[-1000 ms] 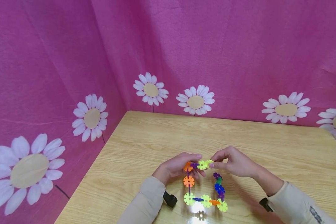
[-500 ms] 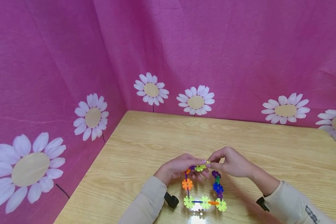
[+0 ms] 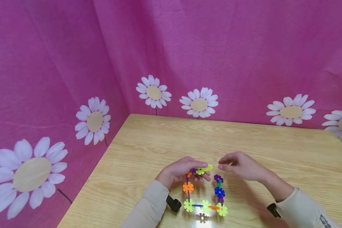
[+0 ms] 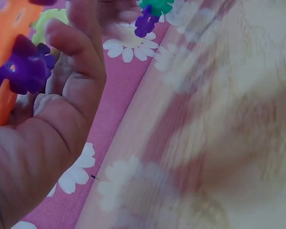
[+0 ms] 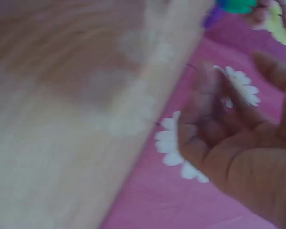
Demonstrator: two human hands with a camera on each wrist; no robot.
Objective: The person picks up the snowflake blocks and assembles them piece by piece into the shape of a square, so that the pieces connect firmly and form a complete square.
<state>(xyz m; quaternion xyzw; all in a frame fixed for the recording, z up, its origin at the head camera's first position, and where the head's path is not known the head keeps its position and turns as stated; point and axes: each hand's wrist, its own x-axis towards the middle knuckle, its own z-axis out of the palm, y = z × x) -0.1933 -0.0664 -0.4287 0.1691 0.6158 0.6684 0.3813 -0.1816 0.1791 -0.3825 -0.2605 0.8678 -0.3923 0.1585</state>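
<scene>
Interlocking flower-shaped plastic discs are joined into a four-sided chain with a gap at its upper right corner. My left hand (image 3: pixel 179 168) pinches the yellow-green discs (image 3: pixel 200 171) at one end, thumb on top. An orange disc (image 3: pixel 188 187) runs down the left side, and a yellow-green disc (image 3: pixel 189 205) forms the lower left corner. On the right side stand a blue disc (image 3: pixel 219 192) and a purple end disc (image 3: pixel 218 178). The left wrist view shows a purple disc (image 4: pixel 26 67) by the palm. My right hand (image 3: pixel 240 166), fingers loosely bent, holds nothing, just right of the yellow-green end.
The chain is over a light wooden table (image 3: pixel 148 142), which shows a bright reflection below it. A pink cloth (image 3: pixel 233 57) printed with white daisies hangs behind and along the left side. Black straps (image 3: pixel 174 204) with cameras sit on both wrists.
The right hand first pinched the yellow-green end disc; now it has let go and drawn away to the right. The left hand keeps its grip, its thumb now over the yellow-green discs.
</scene>
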